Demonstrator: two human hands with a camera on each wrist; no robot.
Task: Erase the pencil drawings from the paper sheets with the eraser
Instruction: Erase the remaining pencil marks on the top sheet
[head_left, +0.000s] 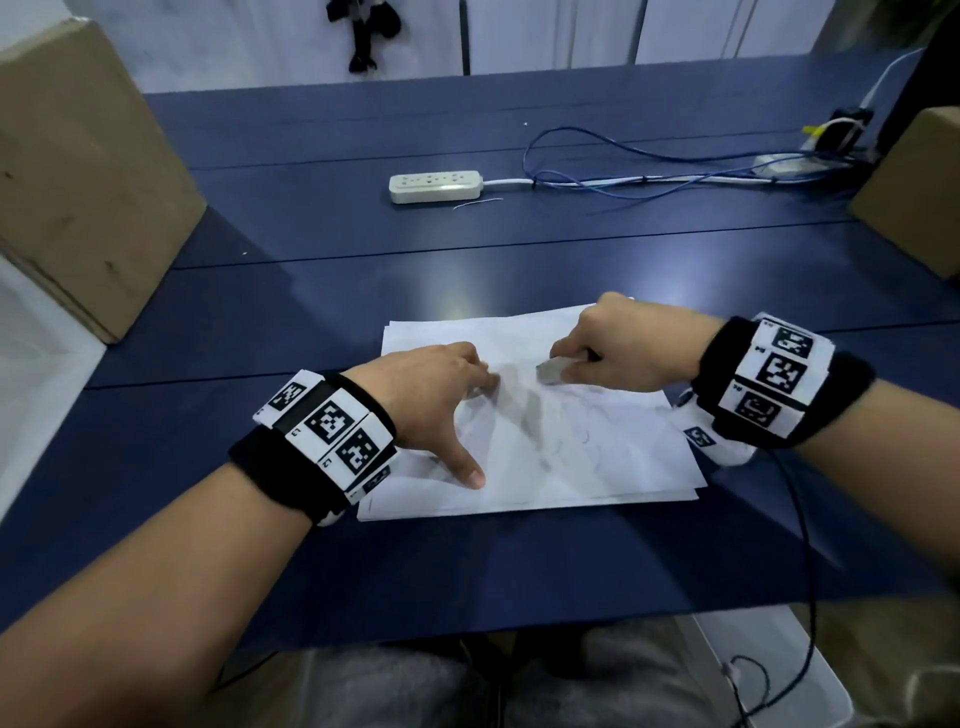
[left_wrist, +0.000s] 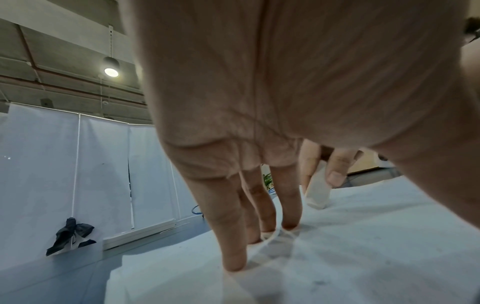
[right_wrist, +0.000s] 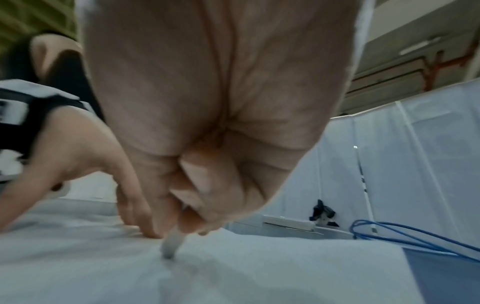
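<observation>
A small stack of white paper sheets lies on the dark blue table, with faint pencil lines across the top sheet. My left hand presses straight fingers and a spread thumb down on the paper's left half. My right hand pinches a white eraser between thumb and fingers, its tip touching the sheet just right of my left fingertips. The eraser shows past my left fingers, and in the right wrist view the eraser pokes out below my curled fingers onto the paper.
A white power strip and loose blue cables lie at the back of the table. Cardboard boxes stand at the left and right edges. A thin black cable trails from my right wristband off the front edge.
</observation>
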